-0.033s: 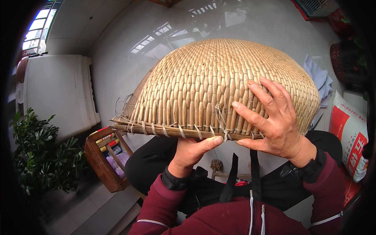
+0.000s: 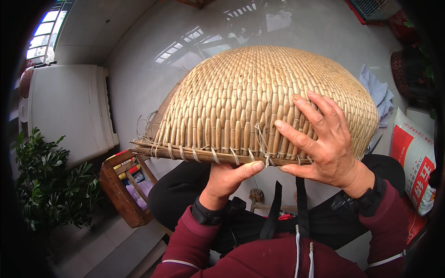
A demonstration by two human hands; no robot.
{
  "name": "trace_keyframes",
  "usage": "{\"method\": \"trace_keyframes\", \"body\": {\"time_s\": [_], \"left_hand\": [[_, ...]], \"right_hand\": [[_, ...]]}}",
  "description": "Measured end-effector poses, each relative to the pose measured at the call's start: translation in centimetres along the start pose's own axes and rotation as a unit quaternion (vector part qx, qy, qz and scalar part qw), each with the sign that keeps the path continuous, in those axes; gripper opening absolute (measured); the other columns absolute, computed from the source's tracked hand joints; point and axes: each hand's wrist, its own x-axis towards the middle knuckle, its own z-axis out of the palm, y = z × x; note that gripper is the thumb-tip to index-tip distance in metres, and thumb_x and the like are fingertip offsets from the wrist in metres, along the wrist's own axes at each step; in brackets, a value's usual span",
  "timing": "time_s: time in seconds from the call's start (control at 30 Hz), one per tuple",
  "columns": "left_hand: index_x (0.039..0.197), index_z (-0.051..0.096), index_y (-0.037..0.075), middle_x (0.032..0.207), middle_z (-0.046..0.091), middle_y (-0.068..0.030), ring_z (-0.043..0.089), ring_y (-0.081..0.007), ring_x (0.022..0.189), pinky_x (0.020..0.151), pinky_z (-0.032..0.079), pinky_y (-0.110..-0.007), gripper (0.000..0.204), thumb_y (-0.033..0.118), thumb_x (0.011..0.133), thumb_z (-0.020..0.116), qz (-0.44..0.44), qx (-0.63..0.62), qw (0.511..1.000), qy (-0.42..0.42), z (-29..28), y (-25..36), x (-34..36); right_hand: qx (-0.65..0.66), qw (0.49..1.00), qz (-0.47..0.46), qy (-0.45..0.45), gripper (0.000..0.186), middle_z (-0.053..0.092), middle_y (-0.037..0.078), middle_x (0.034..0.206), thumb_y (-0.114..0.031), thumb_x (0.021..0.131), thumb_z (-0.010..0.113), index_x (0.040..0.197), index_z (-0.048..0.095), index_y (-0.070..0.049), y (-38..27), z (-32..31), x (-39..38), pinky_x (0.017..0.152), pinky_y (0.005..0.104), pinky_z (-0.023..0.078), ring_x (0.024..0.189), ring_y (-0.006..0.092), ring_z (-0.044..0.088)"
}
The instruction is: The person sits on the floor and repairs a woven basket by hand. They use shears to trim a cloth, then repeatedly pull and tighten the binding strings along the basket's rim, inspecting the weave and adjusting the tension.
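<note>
Pale tiled floor (image 2: 139, 65) fills the background, glossy enough to throw back window light, with a white cabinet (image 2: 69, 111) on the left, a leafy plant (image 2: 51, 185) below it and a small wooden crate (image 2: 121, 192) of colourful bits beside the knees. Nothing differs from the earlier frame as far as I can see: same grip, same tilt, same spot.

Woven basket (image 2: 259, 102) is held upside down, dome up, over the lap, rim running roughly level but dipping a bit to the left. Left hand (image 2: 227, 178) comes up from under, thumb pressed along the bamboo rim; its other fingers are tucked beneath, so can't see what they're doing. Right hand (image 2: 324, 143) lies spread on the outside of the weave near the rim, fingers splayed, thumb hooked under the edge.

Inside of the basket is hidden completely. Loose fibre strands stick out at the left end. A printed sack (image 2: 415, 162) on the right is cut off by the dark edge.
</note>
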Motion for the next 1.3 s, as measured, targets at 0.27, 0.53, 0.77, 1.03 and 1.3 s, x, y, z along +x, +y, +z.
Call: {"method": "trace_keyframes", "body": {"time_s": [0.27,0.53,0.77,1.03,1.3], "left_hand": [[0.143,0.030,-0.001,0.143,0.040,-0.0126,0.038,-0.0248,0.133,0.111,0.028,-0.041,0.073,0.016,0.082,0.066,0.035,-0.118,0.992,0.014,0.49,-0.31,0.16],[0.142,0.032,-0.001,0.141,0.043,-0.0116,0.042,-0.0228,0.129,0.109,0.032,-0.039,0.071,0.010,0.081,0.067,0.044,-0.083,0.995,0.014,0.17,-0.20,0.04],[0.141,0.033,-0.001,0.140,0.044,-0.0110,0.045,-0.0218,0.127,0.107,0.035,-0.038,0.071,0.008,0.080,0.068,0.044,-0.004,0.999,0.013,-0.05,-0.27,-0.14],[0.140,0.036,-0.001,0.138,0.046,-0.0105,0.046,-0.0205,0.125,0.106,0.036,-0.037,0.068,0.005,0.081,0.069,0.046,0.006,0.999,0.003,-0.20,-0.22,-0.14],[0.140,0.037,-0.001,0.138,0.047,-0.0107,0.046,-0.0205,0.126,0.107,0.036,-0.037,0.065,0.005,0.083,0.068,0.063,-0.015,0.998,-0.002,-0.23,-0.42,-0.32]], "right_hand": [[0.004,1.000,-0.007,0.005,0.075,0.047,0.014,0.136,-0.046,0.057,0.081,0.125,0.060,-0.022,0.22,0.06,0.00,0.104,0.0546,0.036,0.125,0.0376,0.043],[0.003,1.000,-0.006,0.003,0.075,0.046,0.014,0.137,-0.046,0.057,0.080,0.125,0.060,-0.023,0.13,0.21,-0.08,0.104,0.0540,0.037,0.126,0.0371,0.043],[0.000,1.000,-0.010,0.003,0.074,0.046,0.014,0.137,-0.047,0.059,0.080,0.126,0.060,-0.023,0.19,0.21,-0.05,0.104,0.0545,0.036,0.127,0.0374,0.042],[-0.013,1.000,-0.016,0.002,0.075,0.047,0.014,0.137,-0.051,0.059,0.079,0.126,0.060,-0.023,0.09,0.23,-0.18,0.104,0.0550,0.036,0.127,0.0379,0.042],[-0.030,0.999,-0.022,0.008,0.072,0.049,0.015,0.136,-0.049,0.060,0.079,0.124,0.062,-0.021,-0.45,0.25,-0.17,0.104,0.0532,0.035,0.126,0.0379,0.043]]}}
